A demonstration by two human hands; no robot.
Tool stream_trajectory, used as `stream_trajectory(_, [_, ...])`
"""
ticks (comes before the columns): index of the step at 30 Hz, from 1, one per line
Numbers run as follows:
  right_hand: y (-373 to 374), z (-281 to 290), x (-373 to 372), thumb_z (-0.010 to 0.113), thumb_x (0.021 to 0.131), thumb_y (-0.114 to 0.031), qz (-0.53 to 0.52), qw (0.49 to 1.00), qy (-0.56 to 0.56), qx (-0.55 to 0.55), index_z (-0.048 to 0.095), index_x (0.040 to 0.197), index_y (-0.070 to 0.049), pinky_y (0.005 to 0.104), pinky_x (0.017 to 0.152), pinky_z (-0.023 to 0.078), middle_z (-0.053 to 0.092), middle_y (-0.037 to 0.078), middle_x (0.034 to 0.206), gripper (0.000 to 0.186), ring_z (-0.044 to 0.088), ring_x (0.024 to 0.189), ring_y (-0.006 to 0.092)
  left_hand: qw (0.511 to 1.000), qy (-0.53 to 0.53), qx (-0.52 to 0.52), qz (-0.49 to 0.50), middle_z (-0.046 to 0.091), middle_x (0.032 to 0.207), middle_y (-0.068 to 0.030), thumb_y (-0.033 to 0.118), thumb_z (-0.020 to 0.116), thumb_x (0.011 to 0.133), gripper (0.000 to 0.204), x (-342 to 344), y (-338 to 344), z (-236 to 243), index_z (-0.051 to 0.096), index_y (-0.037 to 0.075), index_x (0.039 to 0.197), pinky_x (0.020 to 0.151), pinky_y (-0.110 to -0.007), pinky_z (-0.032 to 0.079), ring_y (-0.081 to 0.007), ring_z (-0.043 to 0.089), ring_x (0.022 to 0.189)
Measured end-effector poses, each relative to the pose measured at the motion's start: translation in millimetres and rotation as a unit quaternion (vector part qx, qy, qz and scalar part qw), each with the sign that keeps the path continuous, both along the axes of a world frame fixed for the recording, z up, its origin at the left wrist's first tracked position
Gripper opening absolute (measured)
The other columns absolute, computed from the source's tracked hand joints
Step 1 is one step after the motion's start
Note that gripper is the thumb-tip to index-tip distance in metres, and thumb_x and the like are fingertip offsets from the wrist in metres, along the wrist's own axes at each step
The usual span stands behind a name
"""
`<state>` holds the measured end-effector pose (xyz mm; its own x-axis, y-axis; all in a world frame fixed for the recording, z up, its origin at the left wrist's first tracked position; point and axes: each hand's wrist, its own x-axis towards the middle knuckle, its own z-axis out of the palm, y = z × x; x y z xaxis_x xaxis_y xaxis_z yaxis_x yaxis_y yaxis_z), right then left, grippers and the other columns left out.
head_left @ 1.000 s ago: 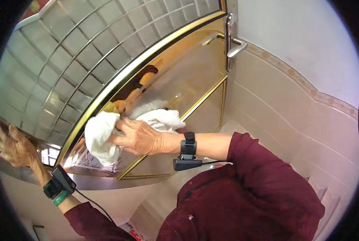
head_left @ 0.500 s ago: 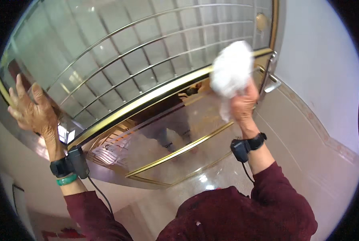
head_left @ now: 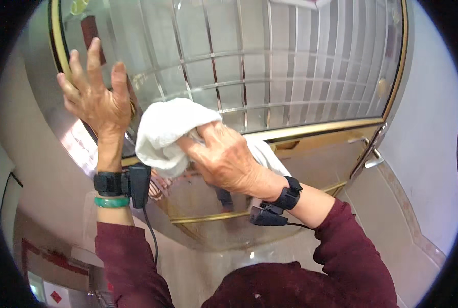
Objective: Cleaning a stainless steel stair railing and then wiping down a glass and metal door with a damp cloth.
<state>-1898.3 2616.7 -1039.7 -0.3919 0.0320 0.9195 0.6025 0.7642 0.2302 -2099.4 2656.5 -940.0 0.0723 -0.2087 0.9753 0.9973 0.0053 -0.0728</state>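
Observation:
A white cloth (head_left: pixel 168 134) is bunched in my right hand (head_left: pixel 229 156), whose fingers are closed on it. It lies over the lower left of the door's glass pane (head_left: pixel 285 66), across the gold frame strip (head_left: pixel 311 128); a loose end hangs behind my wrist. My left hand (head_left: pixel 98 100) is spread with fingers apart at the left edge of the door, next to its gold-and-black frame. Whether that palm presses on the surface is hidden. Metal bars in a grid show at the pane.
A lever handle (head_left: pixel 374 159) sticks out at the door's right edge, by a pale wall (head_left: pixel 434 113). The shiny lower door panel (head_left: pixel 311 169) mirrors the room. Black straps with small boxes and cables sit on both wrists, a green bangle (head_left: pixel 112 201) on the left.
My right hand has carried the cloth from near the handle side leftward and down to the lower left of the glass. The view has turned left; my left hand stays spread at the door's left edge.

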Motion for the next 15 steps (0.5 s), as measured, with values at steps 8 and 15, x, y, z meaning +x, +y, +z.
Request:
stream_trajectory(8, [23,111,70,0.058,0.07,-0.005,-0.078,0.981,0.041,0.173,0.057,0.106,-0.014,0.036,0.053,0.051,0.057,0.013,0.091,0.038,0.06,0.07,0.0278,0.998,-0.021,-0.053,0.035,0.026,0.141,-0.0067,0.058,0.033,0.086,0.055,-17,-12,-7,0.035,0.031,0.133,0.102,-0.054,0.014,-0.0379,0.014,0.13])
stream_trajectory(15, [14,218,75,0.047,0.082,-0.016,-0.071,0.956,0.18,0.219,0.055,0.088,0.002,0.0432,0.057,0.048,0.058,0.022,0.07,0.021,0.058,0.06,0.0341,0.999,-0.031,-0.04,0.007,0.026,0.142,-0.0046,0.06,0.031,0.086,0.055,-2,-9,-2,0.036,0.03,0.132,0.102,-0.052,0.012,-0.0365,0.014,0.13])
